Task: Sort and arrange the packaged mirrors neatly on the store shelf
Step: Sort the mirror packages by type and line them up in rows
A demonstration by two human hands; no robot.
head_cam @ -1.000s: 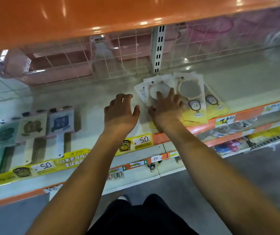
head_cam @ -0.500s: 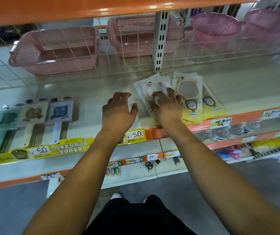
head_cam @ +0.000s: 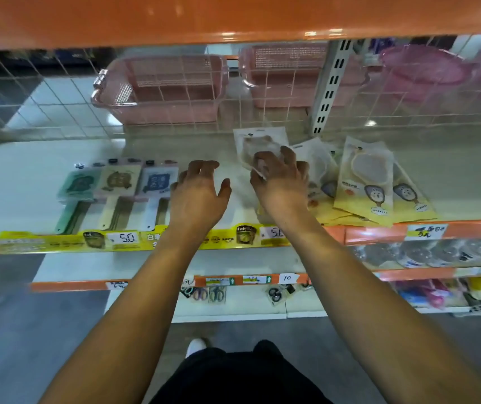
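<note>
A loose pile of packaged mirrors (head_cam: pixel 364 182) in white and yellow wrappers lies fanned out on the white shelf (head_cam: pixel 29 176), right of centre. My right hand (head_cam: pixel 280 179) grips one white packaged mirror (head_cam: pixel 258 144) at its lower edge, with the pack angled up and to the left of the pile. My left hand (head_cam: pixel 198 193) hovers just left of it with fingers spread and nothing in it. Three handled mirrors in green, beige and blue packs (head_cam: pixel 117 188) lie side by side at the left.
A wire grid (head_cam: pixel 73 112) closes the back of the shelf, with pink baskets (head_cam: pixel 163 88) behind it. The orange shelf above (head_cam: pixel 233 16) hangs low. Price tags (head_cam: pixel 122 238) line the front edge. Lower shelves hold scissors (head_cam: pixel 207 294) and other packs.
My right hand has pulled one white packaged mirror off the pile and shifted it left and back. My left hand stays open beside it. The view has swung left.
</note>
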